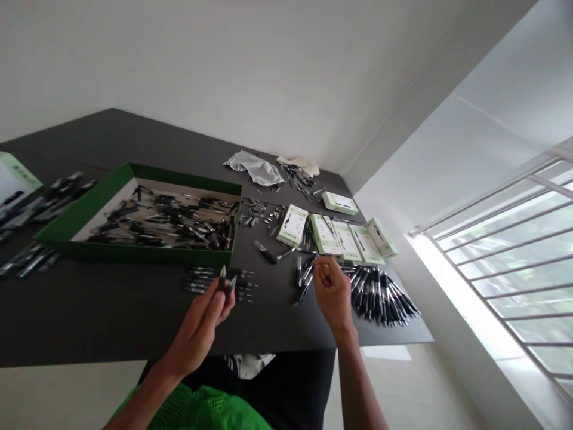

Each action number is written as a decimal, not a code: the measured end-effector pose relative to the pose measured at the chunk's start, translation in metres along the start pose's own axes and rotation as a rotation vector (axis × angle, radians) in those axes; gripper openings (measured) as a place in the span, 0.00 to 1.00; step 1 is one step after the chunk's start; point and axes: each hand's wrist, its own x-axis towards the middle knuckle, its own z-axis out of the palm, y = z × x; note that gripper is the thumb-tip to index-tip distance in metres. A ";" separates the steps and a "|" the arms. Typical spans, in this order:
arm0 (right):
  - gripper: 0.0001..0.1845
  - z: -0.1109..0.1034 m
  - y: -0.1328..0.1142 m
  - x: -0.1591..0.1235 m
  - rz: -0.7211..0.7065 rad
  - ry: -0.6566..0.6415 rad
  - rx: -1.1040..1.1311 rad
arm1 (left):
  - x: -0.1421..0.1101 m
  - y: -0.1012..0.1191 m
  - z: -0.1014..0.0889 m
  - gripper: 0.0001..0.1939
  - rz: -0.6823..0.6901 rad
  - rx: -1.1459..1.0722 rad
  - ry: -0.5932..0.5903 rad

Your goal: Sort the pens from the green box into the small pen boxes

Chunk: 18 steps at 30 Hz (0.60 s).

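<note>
pen sections (226,282), two dark tapered pieces with glossy pointed ends, stand up from the left hand (197,328), held in a closed but light pinch between thumb and curled fingers. gripped this near their ends, the smooth surfaces could twist or slip, and a dropped piece could roll across the matte charcoal table (111,316) into the row of slim pen parts (197,280) lying just beyond the hand. the right hand (331,292) hovers with its fingers curled and thumb close to the forefinger; whether it holds anything small cannot be told. beside it spreads a fan of black-and-silver pens (380,295), their round barrels overlapping, so a careless sweep of the wrist could scatter them and mix them with nearby loose pens (302,286). farther off, a green cardboard tray (134,254) holds a jumbled pile of black pens behind its low walls. beyond lie green-and-white pen boxes (324,234) and a crumpled grey cloth (255,168), while a barred window (492,257) glares at the right.
</note>
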 end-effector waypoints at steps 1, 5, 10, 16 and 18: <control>0.08 0.003 -0.001 -0.006 -0.026 -0.031 0.001 | 0.000 -0.001 -0.001 0.22 -0.003 -0.020 -0.021; 0.11 0.008 -0.004 -0.023 -0.098 -0.137 0.025 | 0.001 -0.008 -0.004 0.22 -0.009 -0.057 -0.118; 0.11 0.000 0.001 -0.011 -0.113 -0.174 0.012 | 0.000 -0.015 -0.007 0.22 0.011 -0.043 -0.157; 0.06 -0.017 0.031 0.056 -0.137 -0.121 -0.067 | -0.002 -0.015 -0.007 0.21 0.023 -0.004 -0.193; 0.06 -0.018 0.042 0.082 -0.153 -0.116 -0.153 | 0.000 -0.011 -0.007 0.21 0.045 0.044 -0.243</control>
